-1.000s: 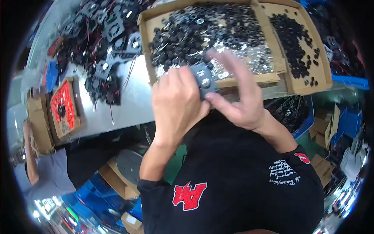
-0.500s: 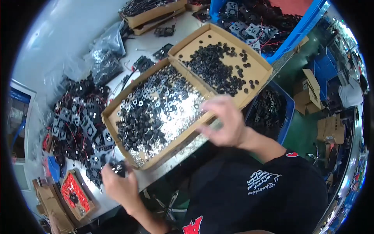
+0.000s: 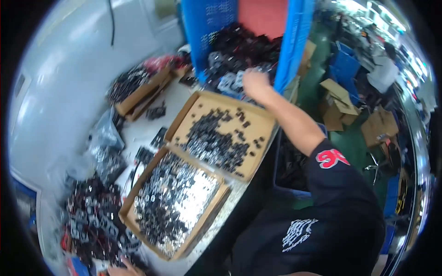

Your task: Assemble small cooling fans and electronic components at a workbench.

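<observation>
My right hand (image 3: 256,84) reaches far out into the blue crate (image 3: 294,46). It touches or hovers just over grey fan frames (image 3: 227,83) there; its fingertips are hidden and blurred. At the lower left edge my left hand (image 3: 125,269) shows only in part, beside a heap of small dark fans with red wires (image 3: 94,221). Whether it holds anything cannot be made out. Between the hands lies a shallow cardboard tray (image 3: 125,212) with shiny metal rings and black pieces. Behind it a second cardboard tray (image 3: 186,112) holds small black round parts.
A long cardboard box of dark parts (image 3: 146,94) and a clear plastic bag (image 3: 103,142) stand along the wall side. A blue basket (image 3: 294,193) is below the table's right edge. Cardboard boxes (image 3: 338,103) stand on the green floor.
My right hand has moved from the near tray's edge out to the blue crate. My left hand has dropped to the lower edge of the view. The view has shifted toward the crate.
</observation>
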The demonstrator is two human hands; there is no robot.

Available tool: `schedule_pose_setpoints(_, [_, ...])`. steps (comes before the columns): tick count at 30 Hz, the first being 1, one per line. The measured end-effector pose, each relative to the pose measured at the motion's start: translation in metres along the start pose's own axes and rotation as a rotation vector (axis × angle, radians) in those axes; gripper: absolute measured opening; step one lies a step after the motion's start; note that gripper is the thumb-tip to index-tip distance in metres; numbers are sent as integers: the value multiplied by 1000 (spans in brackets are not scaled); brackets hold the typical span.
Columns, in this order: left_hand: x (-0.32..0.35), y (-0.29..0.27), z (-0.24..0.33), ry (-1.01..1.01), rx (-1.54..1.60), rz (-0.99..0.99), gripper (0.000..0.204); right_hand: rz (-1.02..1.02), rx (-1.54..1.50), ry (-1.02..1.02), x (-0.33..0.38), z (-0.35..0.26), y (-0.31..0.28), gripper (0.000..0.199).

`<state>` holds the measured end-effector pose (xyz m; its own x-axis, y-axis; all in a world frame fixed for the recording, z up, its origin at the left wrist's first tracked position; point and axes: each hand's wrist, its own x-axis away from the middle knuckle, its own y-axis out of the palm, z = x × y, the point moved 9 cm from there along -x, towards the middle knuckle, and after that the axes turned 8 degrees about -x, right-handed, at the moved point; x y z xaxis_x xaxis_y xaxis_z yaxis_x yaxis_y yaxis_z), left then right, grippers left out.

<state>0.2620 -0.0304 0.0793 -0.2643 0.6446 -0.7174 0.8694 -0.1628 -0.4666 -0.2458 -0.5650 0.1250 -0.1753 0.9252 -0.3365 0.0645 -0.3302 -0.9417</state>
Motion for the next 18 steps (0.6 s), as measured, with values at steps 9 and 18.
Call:
schedule_pose_setpoints(9, [-39, -122, 27, -392, 613, -22, 40, 251, -59, 95, -29, 9, -34, 37])
schedule_pose_setpoints(18, [-31, -152, 111, -174, 1239, -241, 20, 216, -2084, 603, -84, 49, 3, 28])
